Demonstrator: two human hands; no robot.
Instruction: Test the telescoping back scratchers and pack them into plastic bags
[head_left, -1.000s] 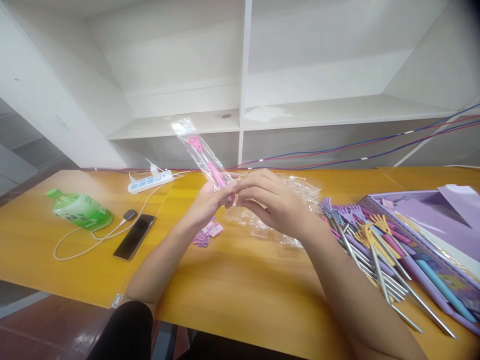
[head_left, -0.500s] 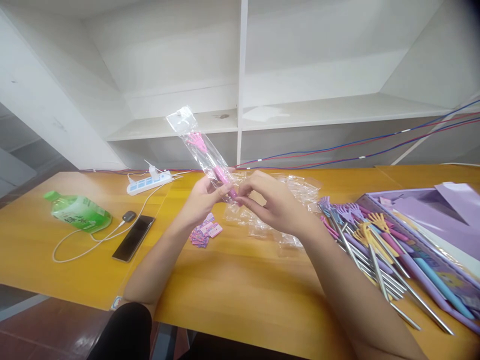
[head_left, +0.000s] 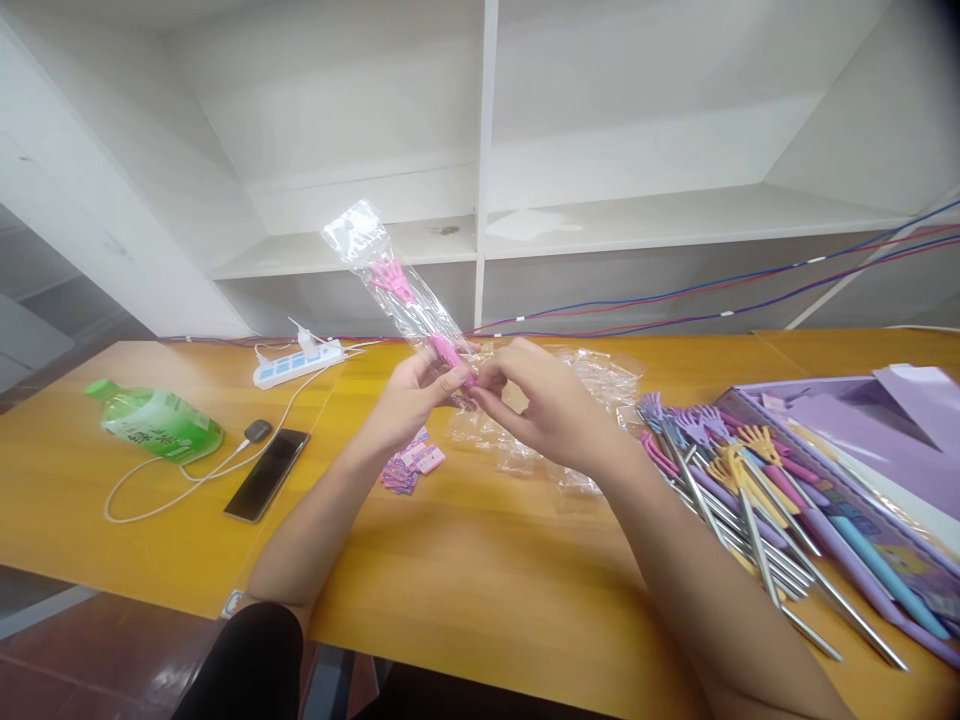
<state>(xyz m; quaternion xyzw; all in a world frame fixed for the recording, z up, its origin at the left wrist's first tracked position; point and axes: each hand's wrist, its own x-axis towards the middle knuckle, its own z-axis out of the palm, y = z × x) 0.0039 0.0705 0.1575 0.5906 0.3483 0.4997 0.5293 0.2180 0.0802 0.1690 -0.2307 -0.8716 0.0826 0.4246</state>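
A pink hand-shaped back scratcher (head_left: pixel 395 283) lies inside a long clear plastic bag (head_left: pixel 356 232), tilted with its hand end up and to the left. My left hand (head_left: pixel 412 395) is closed round the handle through the film. At the lower end, the thumb and fingers of my right hand (head_left: pixel 536 400) pinch the bag's end or its edge; exactly what is between them is hard to see. Behind my right hand, loose clear bags (head_left: pixel 592 385) are spread on the table. Small pink and purple cards (head_left: pixel 412 462) lie in a pile below my left hand.
On the right, several back scratchers (head_left: pixel 742 500) in mixed colours lie heaped against a purple box (head_left: pixel 862 400). A green bottle (head_left: pixel 161 420), a phone (head_left: pixel 267 475), a white cable and a power strip (head_left: pixel 298 364) sit on the left. White shelving (head_left: pixel 486 150) rises behind the wooden table (head_left: pixel 480 580).
The bagged back scratcher has tilted slightly, its top end shifting left and up. My right fingers have moved from spread beside the bag's lower end to pinching there.
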